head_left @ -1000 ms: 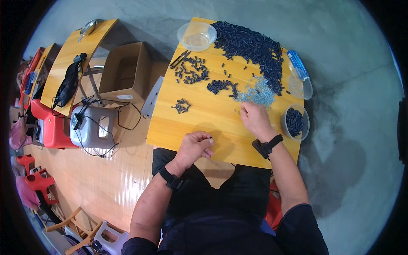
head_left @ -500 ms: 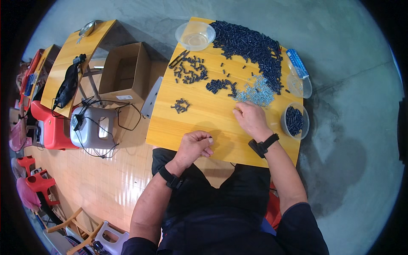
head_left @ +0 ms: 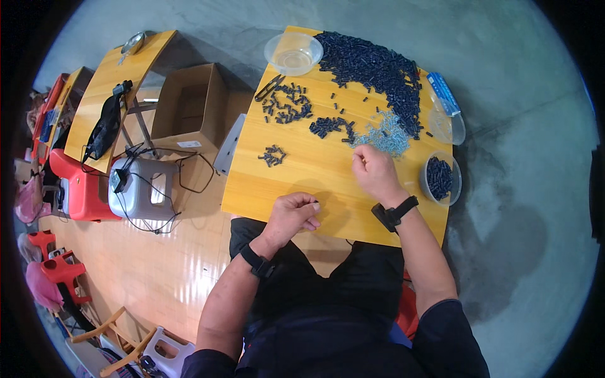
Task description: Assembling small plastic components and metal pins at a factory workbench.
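Observation:
My left hand [head_left: 293,217] hovers over the table's near edge, its thumb and fingers pinched together. A small dark piece seems to show at its fingertips. My right hand [head_left: 380,173] is closed just in front of a heap of small silver-blue screw-like pins [head_left: 386,135]; whatever its fingers hold is hidden. Left of the pins lies a small heap of short black cylinders [head_left: 326,127]. Looser groups of black pieces [head_left: 288,106] and another small cluster [head_left: 272,156] sit farther left. A big pile of black cylinders [head_left: 372,60] covers the far right of the wooden table [head_left: 302,179].
A clear bowl [head_left: 271,60] stands at the far left corner, with black snips [head_left: 270,88] close by. A tub of black cylinders [head_left: 439,179] sits at the right edge. Beyond it are a clear lid [head_left: 455,133] and blue box [head_left: 443,93]. A cardboard box [head_left: 183,131] stands left.
My right hand's fingers have curled in more beside the pins. My left hand stays almost in place, with a dark speck now showing at its fingertips. The whole view has shifted slightly.

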The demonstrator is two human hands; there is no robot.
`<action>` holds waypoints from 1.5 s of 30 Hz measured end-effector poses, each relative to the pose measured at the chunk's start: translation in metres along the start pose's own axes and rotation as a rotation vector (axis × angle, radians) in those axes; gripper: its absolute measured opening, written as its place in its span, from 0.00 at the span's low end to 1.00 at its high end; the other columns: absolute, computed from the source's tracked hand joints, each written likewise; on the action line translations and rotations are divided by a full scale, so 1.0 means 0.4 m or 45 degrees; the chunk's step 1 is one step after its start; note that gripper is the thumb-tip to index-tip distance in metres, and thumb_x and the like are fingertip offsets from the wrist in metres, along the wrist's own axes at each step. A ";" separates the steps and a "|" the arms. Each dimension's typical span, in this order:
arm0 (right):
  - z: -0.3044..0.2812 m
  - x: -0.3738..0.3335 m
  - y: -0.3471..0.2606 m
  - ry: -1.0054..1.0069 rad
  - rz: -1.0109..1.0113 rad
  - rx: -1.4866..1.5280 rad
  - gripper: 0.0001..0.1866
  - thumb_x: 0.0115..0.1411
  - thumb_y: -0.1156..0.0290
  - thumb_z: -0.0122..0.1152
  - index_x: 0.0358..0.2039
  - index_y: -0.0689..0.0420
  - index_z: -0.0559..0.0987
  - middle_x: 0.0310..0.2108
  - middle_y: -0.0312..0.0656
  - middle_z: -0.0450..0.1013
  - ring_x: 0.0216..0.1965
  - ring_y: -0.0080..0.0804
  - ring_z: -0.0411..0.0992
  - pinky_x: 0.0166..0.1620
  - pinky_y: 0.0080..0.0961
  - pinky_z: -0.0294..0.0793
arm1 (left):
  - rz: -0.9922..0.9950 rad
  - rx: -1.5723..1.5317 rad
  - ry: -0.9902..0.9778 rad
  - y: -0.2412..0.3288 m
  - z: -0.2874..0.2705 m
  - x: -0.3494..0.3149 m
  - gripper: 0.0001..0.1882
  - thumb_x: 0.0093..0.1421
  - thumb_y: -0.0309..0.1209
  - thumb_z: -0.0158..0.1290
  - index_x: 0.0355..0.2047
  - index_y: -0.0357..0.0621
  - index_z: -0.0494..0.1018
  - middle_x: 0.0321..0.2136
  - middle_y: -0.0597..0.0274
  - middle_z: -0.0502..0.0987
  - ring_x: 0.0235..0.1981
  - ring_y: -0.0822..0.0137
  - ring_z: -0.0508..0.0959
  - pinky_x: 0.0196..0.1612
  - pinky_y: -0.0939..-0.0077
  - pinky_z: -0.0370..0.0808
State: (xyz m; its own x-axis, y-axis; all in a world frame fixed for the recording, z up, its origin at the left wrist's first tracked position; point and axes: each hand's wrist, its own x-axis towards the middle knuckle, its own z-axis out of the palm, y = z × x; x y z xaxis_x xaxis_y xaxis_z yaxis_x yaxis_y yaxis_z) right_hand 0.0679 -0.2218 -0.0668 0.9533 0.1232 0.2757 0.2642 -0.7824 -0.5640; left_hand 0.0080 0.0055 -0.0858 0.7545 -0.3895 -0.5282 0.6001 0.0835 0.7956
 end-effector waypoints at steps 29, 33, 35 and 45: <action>-0.215 -0.132 -0.243 -0.740 0.025 0.566 0.07 0.54 0.80 0.55 0.34 0.62 0.70 0.19 0.46 0.73 0.20 0.35 0.72 0.25 0.27 0.69 | 0.079 0.160 -0.200 0.093 0.115 -0.139 0.06 0.62 0.30 0.51 0.34 0.39 0.74 0.26 0.65 0.77 0.22 0.76 0.76 0.25 0.86 0.72; -0.220 -0.141 -0.255 -0.784 -0.030 0.631 0.05 0.54 0.79 0.55 0.33 0.62 0.70 0.20 0.48 0.73 0.21 0.38 0.73 0.27 0.30 0.70 | -0.059 -0.098 -0.258 0.076 0.117 -0.142 0.08 0.63 0.30 0.50 0.33 0.37 0.73 0.24 0.62 0.76 0.21 0.73 0.76 0.25 0.83 0.72; -0.218 -0.145 -0.251 -0.775 -0.043 0.554 0.05 0.54 0.79 0.55 0.32 0.62 0.70 0.20 0.48 0.73 0.22 0.38 0.73 0.27 0.30 0.70 | -0.066 -0.114 -0.262 0.070 0.116 -0.144 0.08 0.63 0.30 0.49 0.32 0.37 0.72 0.24 0.62 0.76 0.21 0.73 0.76 0.25 0.82 0.73; -0.190 -0.164 -0.233 -0.613 0.145 0.862 0.03 0.57 0.81 0.58 0.32 0.65 0.74 0.20 0.38 0.74 0.21 0.20 0.74 0.24 0.16 0.71 | 0.170 -0.150 -0.346 0.071 0.109 -0.145 0.07 0.65 0.32 0.46 0.34 0.42 0.70 0.22 0.65 0.73 0.22 0.74 0.74 0.27 0.84 0.69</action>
State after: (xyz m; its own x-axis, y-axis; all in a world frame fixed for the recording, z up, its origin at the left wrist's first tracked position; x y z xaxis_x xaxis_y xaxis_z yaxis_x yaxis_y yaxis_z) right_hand -0.0306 -0.2032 0.0267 0.8973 0.4329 -0.0867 0.0472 -0.2893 -0.9561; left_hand -0.0303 -0.0094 -0.0195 0.7398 -0.5970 -0.3102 0.5390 0.2501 0.8043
